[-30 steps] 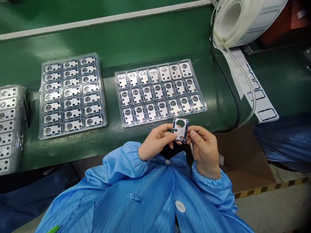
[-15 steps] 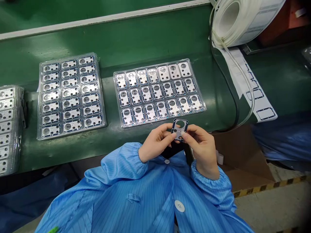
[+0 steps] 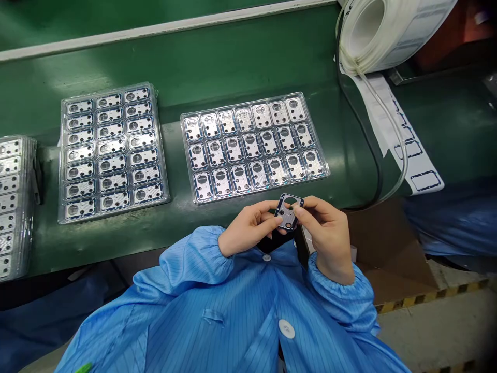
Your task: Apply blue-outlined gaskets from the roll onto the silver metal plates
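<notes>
I have a small silver metal plate with a dark blue border pinched between both hands, in front of my chest by the near edge of the green bench. My left hand is closed on its left side, thumb on the face and fingers curled behind. My right hand has thumb and fingers closed at the upper right edge, the thumb tip beside the large round hole. The plate is tilted, its large hole towards the bench and a smaller ringed hole towards me.

Just beyond my fingers lies a clear plastic tray, holding three rows of seven such plates. Well to its left sits another clear tray, its plates turned sideways in three columns of seven. At the far left, partly out of view, is a stack of trays with more plates.

On my right, a white label strip with dark blue rectangular outlines lies on the bench, below a big roll. A black cable and a clear tube curve down beside it. Under the bench edge there stands an open cardboard box.
</notes>
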`<action>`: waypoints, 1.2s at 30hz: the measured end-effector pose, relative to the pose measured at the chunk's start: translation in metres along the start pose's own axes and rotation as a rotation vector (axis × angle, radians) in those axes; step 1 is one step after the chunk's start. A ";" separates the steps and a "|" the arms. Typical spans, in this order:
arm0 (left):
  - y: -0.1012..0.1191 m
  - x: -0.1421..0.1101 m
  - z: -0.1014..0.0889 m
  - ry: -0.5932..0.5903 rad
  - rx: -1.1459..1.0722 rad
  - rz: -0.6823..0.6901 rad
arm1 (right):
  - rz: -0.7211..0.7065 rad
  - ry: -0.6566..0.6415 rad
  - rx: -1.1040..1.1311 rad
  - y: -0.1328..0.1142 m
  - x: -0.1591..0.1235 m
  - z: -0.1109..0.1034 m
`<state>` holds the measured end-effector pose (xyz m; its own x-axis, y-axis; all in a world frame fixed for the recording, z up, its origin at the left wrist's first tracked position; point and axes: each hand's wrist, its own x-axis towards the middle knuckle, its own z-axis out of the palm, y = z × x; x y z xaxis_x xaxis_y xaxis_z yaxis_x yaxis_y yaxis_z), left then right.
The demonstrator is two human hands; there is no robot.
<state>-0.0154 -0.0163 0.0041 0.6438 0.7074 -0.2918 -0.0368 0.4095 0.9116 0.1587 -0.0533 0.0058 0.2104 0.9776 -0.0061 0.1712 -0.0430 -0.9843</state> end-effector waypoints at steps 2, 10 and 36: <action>0.003 0.000 -0.001 -0.018 0.027 -0.002 | 0.012 -0.014 -0.022 -0.002 0.001 -0.001; 0.008 -0.002 -0.002 -0.037 0.020 0.012 | -0.073 -0.013 -0.067 0.001 0.002 0.000; 0.113 0.040 -0.060 0.128 0.815 0.136 | -0.117 -0.108 0.093 0.017 -0.018 -0.016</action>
<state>-0.0398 0.0934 0.0779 0.5800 0.8007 -0.1501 0.4880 -0.1939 0.8510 0.1734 -0.0754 -0.0075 0.0891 0.9915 0.0954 0.0980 0.0866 -0.9914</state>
